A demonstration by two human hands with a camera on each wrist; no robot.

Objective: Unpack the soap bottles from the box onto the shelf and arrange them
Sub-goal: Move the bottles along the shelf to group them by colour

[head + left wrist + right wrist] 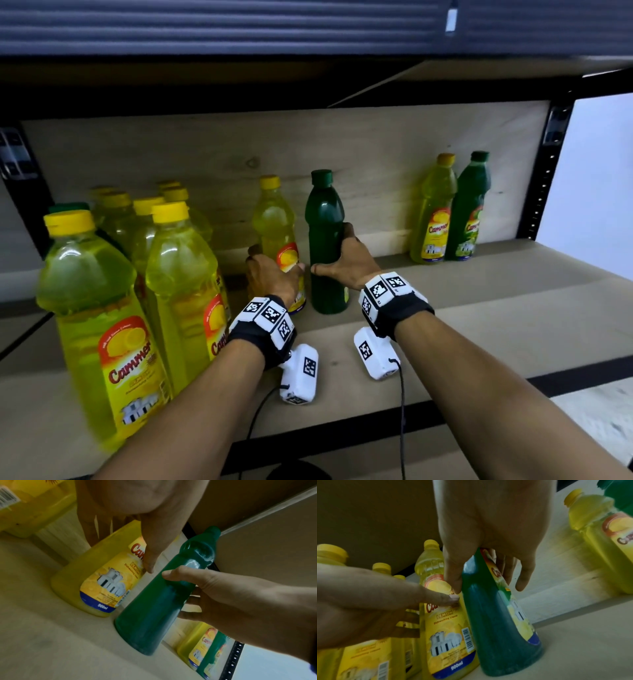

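Head view: both hands on upright bottles on the wooden shelf.
Right hand grip curls round the dark green plastic bottle; left hand grip wraps the yellow plastic soap bottle just left of it.

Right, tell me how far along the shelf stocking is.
Done: a cluster of yellow bottles stands at the shelf's left, and a yellow and green pair at the back right. In hand: the left hand grips a yellow bottle, the right hand a green bottle, mid-shelf. Left: the box isn't visible, so remaining stock is unknown.
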